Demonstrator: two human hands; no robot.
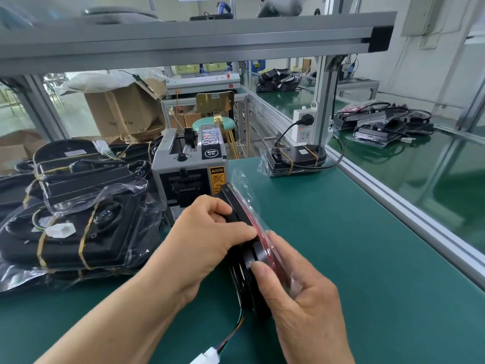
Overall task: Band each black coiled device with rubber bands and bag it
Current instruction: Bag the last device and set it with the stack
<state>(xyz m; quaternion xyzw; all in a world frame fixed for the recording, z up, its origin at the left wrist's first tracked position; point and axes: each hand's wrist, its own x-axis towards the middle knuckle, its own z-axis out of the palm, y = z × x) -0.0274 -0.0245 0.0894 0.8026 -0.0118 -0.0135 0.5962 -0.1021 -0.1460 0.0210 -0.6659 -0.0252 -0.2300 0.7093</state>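
One black device point(258, 256) wedged between left grip point(210, 237) and right grip point(301, 292).

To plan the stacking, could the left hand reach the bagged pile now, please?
Probably yes, once freed: the left hand grips the black device, but the bagged pile lies close beside it, nothing between.

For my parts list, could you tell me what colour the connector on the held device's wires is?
The connector is white; the head view shows it best.
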